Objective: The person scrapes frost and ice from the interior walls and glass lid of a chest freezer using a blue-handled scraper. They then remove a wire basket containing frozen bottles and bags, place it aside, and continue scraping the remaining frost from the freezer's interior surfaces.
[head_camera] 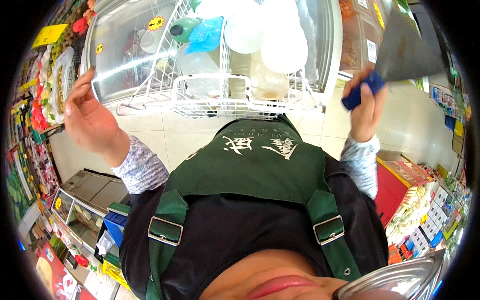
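My right hand (367, 108) is raised at the right, closed around the blue handle (363, 92) of a wide scraper. Its broad, stained metal blade (408, 52) points up and away from me. On the left, my left hand (93, 120) is lifted with nothing in it, fingers apart and slightly blurred. Between the hands stands a chest freezer with a glass top (131, 71). White wire baskets (210, 77) sit over it, holding a green bottle (183, 29), a blue plastic bag (206, 35) and white bulging bags (285, 41). A green apron (247, 168) covers my front.
Clear food bins (354, 45) stand beside the freezer at the right. Packed produce shelves (41, 90) line the left. A glass-fronted display freezer (82, 221) is behind me at left, and a red box (392, 187) at right. The floor (146, 144) is pale tile.
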Demonstrator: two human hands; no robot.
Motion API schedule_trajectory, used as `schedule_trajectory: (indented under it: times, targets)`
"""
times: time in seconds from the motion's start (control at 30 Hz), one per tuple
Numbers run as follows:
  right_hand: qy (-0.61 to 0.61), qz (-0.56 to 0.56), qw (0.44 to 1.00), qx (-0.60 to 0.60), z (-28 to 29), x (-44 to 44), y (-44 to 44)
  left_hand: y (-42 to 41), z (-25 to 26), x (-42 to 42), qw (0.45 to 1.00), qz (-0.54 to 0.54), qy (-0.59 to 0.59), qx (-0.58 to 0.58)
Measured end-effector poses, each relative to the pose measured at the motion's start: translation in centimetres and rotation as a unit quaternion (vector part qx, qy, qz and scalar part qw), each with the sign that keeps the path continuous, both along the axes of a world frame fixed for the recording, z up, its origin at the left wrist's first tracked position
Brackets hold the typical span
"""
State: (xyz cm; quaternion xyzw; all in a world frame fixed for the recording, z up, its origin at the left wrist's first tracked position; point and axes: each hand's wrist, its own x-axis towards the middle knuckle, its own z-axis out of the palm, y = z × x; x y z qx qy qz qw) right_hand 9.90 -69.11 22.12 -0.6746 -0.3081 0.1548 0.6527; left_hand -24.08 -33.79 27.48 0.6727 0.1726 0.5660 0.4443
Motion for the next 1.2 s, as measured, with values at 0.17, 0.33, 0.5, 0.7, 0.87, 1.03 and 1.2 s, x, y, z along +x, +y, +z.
schedule_trajectory:
  times: [0.17, 0.33, 0.5, 0.7, 0.87, 1.03, 1.2]
  targets:
    - [-0.347, 0.263, 0.899, -0.038, 8.7, -1.8, 11.2, -11.0, 4.9, 12.7, 0.949, -0.239, 0.198, -0.052]
    - [-0.448, 0.392, 0.797, 0.097, 10.2, -2.8, 14.6, -12.0, 3.1, 14.7, 0.930, -0.181, -0.113, -0.299]
    - [-0.586, 0.377, 0.713, -0.083, 6.3, 3.9, 13.3, -12.0, 2.4, 12.7, 0.984, -0.019, -0.044, -0.174]
    - [-0.695, 0.550, 0.421, -0.191, 0.4, 2.5, 16.3, -10.7, 2.4, 15.3, 0.980, 0.140, 0.072, -0.120]
    - [-0.767, 0.531, 0.301, -0.196, 1.3, 0.2, 16.8, -9.8, -0.8, 15.5, 0.848, 0.327, 0.413, 0.067]
    - [-0.724, 0.594, 0.307, -0.172, 2.9, 2.2, 18.0, -9.8, -1.8, 15.8, 0.761, 0.371, 0.510, 0.152]
    - [-0.755, 0.562, 0.326, -0.096, 3.9, 7.0, 19.1, -10.8, -0.5, 18.3, 0.725, 0.390, 0.559, 0.104]
